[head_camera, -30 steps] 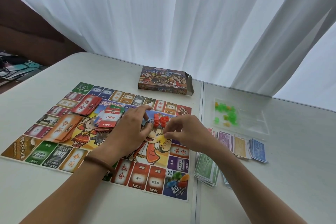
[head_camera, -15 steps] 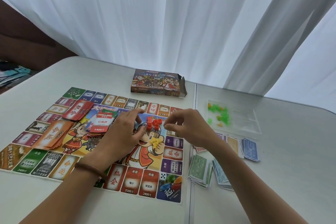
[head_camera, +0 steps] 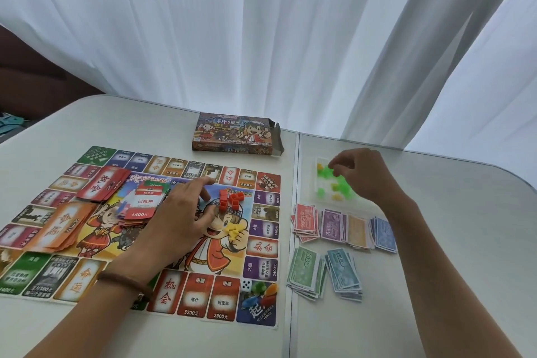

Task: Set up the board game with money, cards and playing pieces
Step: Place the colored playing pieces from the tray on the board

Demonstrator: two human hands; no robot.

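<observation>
**Getting the little green pieces**

The right hand hangs over the clear plastic tray, to the right of the board, with its fingers bent down at the small see-through green pieces. I cannot tell if it holds one. The left hand lies flat and open on the colourful paper game board, just beside the small red plastic houses. It is best to pinch only green ones, lift gently, and make their own heap near the red.
</observation>
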